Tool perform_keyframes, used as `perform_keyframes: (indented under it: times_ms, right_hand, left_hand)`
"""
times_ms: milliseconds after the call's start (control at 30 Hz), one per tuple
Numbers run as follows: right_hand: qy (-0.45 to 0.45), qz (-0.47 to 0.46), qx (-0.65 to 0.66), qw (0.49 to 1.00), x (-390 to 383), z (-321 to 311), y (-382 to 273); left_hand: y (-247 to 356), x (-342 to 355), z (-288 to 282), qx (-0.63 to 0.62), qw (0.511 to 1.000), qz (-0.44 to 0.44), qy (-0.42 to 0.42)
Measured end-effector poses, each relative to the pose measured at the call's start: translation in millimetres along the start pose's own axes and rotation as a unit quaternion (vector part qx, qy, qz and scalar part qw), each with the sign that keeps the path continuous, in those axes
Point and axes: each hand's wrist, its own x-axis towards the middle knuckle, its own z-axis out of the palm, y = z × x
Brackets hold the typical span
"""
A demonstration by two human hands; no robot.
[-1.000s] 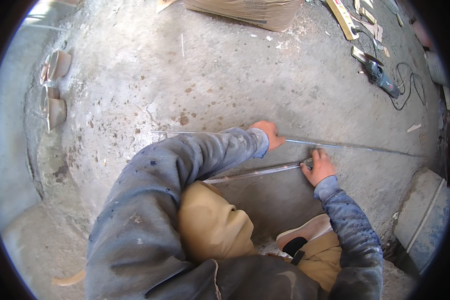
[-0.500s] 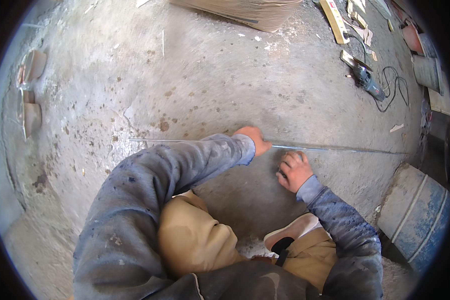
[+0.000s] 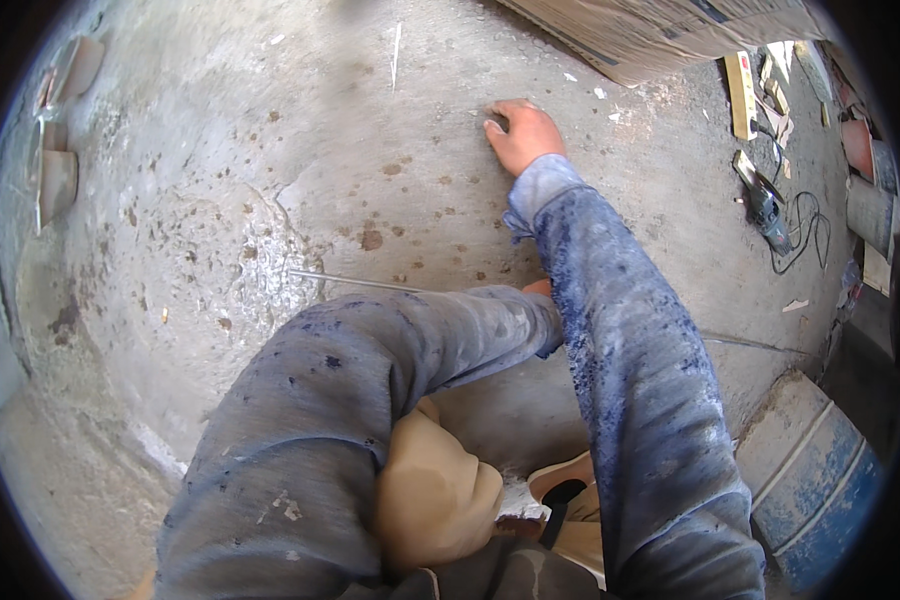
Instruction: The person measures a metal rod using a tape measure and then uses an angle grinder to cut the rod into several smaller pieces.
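The grey, stained concrete floor (image 3: pixel 270 180) is filling most of the view, and the person is crouching over it. A second ago both hands were lying close together on the thin straight metal rod (image 3: pixel 355 282) resting on the floor. Now the right hand (image 3: pixel 522 132) is stretching well away from the rod, up the floor toward the flat brown cardboard sheet (image 3: pixel 660 30), its palm pressing down and its fingers (image 3: pixel 497 122) curling together on the concrete around something too small to make out. The left hand (image 3: pixel 538 288) is staying on the rod, mostly hidden behind the right sleeve, so I cannot tell how its fingers are set. The rod is lying where it was, running left to right under both forearms. This is looking like a reach for a small item while the left hand is keeping the rod in place.

Off to the right, a blue and white drum (image 3: pixel 820 470) is standing, and a dark angle grinder with its black cable (image 3: pixel 765 205) is lying near the wood scraps.
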Motion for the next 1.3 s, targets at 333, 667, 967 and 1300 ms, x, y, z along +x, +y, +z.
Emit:
perform_keyframes:
  times_ms: [333,667,967,1300]
  right_hand:
    - [-0.010,0.052,-0.102,0.993,11.1,13.8,-26.2]
    - [0.246,0.209,0.287,0.902,-153.0,-71.0,62.6]
    - [0.279,0.368,0.350,0.815,-283.7,-15.4,57.4]
    - [0.310,0.327,0.239,0.860,-276.9,-9.5,41.9]
  left_hand:
    - [-13.8,37.0,21.0,-0.117,0.991,0.032,0.065]
    - [-33.0,59.4,25.3,-0.100,0.989,0.056,0.096]
    - [-27.4,38.4,13.7,-0.186,0.973,0.090,0.104]
    - [-29.8,33.2,18.0,-0.189,0.975,0.093,0.075]
